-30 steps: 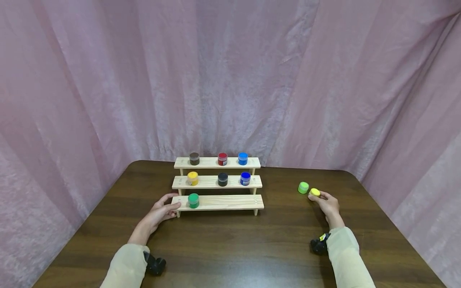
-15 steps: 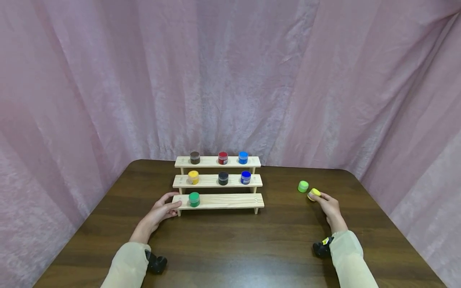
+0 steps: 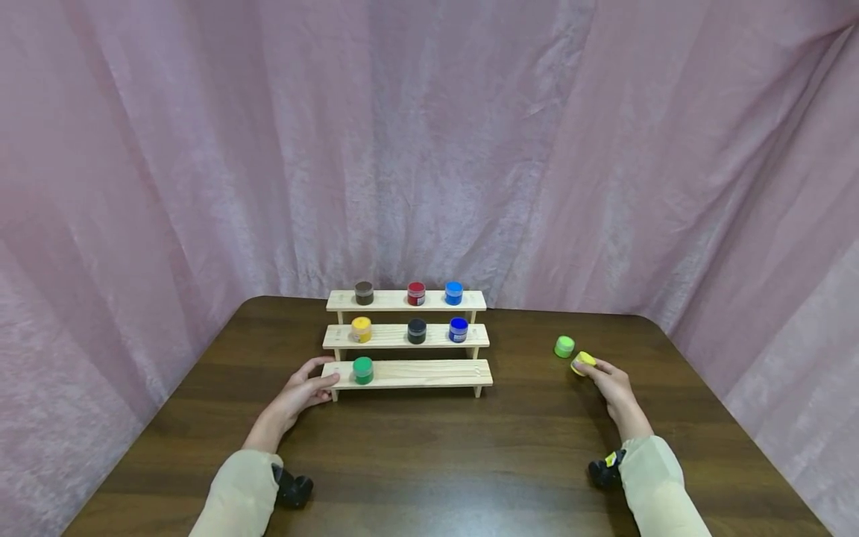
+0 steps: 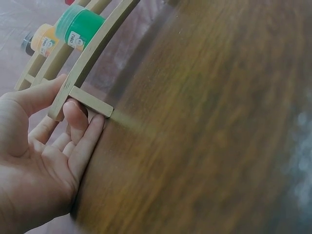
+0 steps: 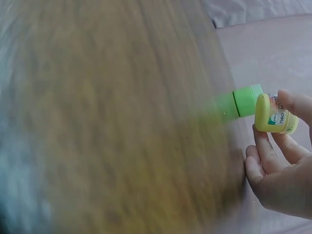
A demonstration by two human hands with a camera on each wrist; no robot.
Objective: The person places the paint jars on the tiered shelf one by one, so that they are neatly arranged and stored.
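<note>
My left hand [image 3: 295,395] grips the left end of the lowest step of a three-step wooden display rack [image 3: 429,373]. In the left wrist view its thumb lies on the board and its fingers are underneath, by the short leg. A green paint jar [image 3: 363,371] stands on that step close to the thumb. Off to the right, my right hand [image 3: 614,388] pinches a yellow paint jar [image 5: 274,114] between thumb and fingers, tilted, its label showing in the right wrist view. Just beyond it a light green jar [image 3: 564,346] stands on the table.
On the middle step stand an orange-yellow jar [image 3: 361,330], a black jar [image 3: 417,331] and a dark blue jar [image 3: 458,330]. The top step bears brown [image 3: 364,293], red [image 3: 416,294] and blue jars [image 3: 453,293]. A pink curtain [image 3: 429,149] hangs behind the brown table [image 3: 429,462].
The yellow jar has gone from upright to tilted in my right hand and shifted slightly left. My left hand keeps its grip on the rack.
</note>
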